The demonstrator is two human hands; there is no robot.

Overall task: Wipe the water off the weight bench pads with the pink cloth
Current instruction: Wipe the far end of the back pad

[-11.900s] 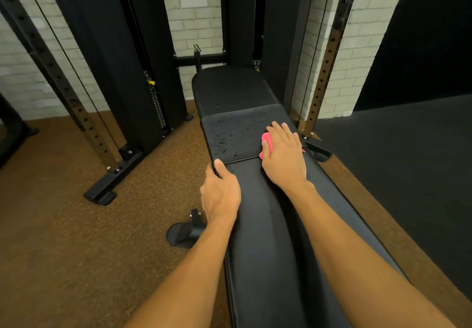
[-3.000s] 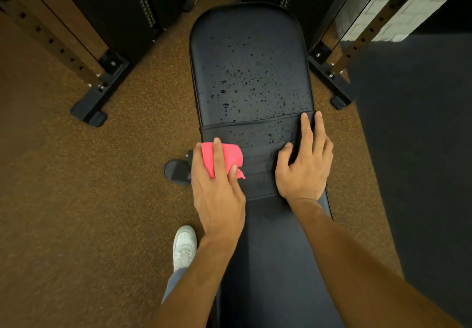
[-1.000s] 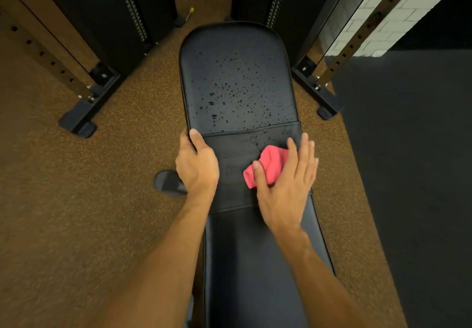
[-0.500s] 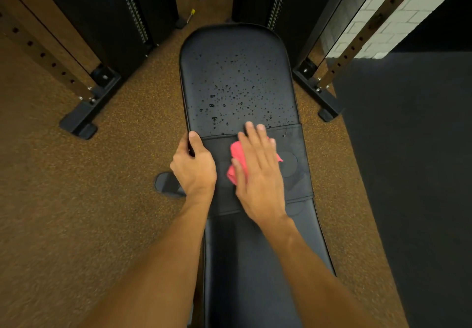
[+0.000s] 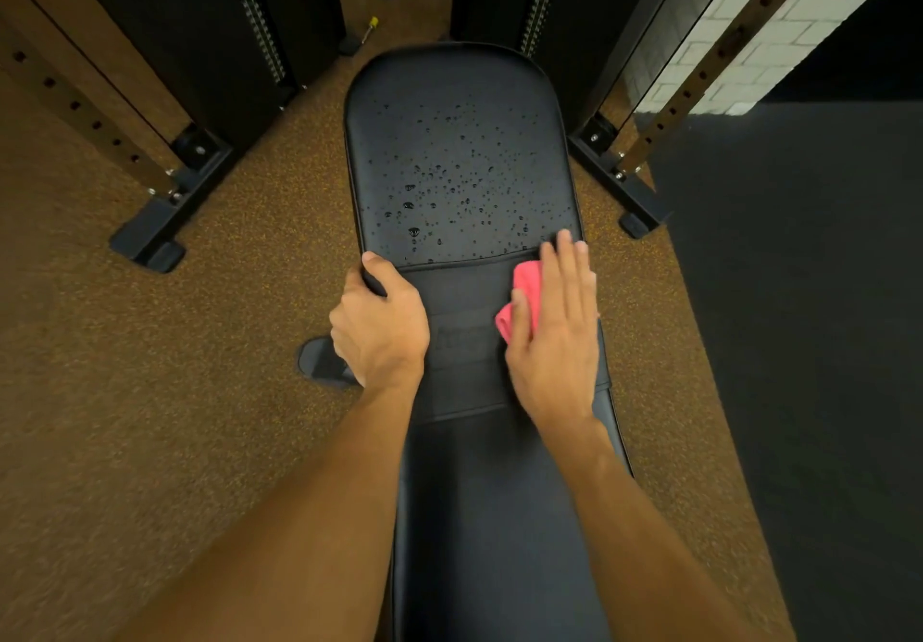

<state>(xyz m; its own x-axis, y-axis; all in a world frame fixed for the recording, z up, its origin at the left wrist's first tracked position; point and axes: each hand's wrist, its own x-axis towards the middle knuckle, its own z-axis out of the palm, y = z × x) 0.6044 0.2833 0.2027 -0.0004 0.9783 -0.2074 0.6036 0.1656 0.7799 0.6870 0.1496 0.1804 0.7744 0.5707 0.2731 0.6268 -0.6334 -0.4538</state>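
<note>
Flat-fingered right hand (image 5: 554, 341) presses pink cloth (image 5: 525, 291); left hand (image 5: 380, 329) grips middle pad (image 5: 464, 301). The cloth, probably damp, may smear droplets (image 5: 409, 204) across far pad (image 5: 449, 101)

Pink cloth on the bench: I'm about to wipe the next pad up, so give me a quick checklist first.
1. Hold on cloth: ok, the right hand presses flat on it.
2. Brace on bench: ok, the left hand grips its left edge.
3. Water off middle pad: ok where it shows; under the right hand, cannot tell.
4. Water off far pad: not ok, drops lie across it.
5. Way onto far pad free: ok, only water lies on it.
6. Cloth dry enough to go on: cannot tell.
</note>
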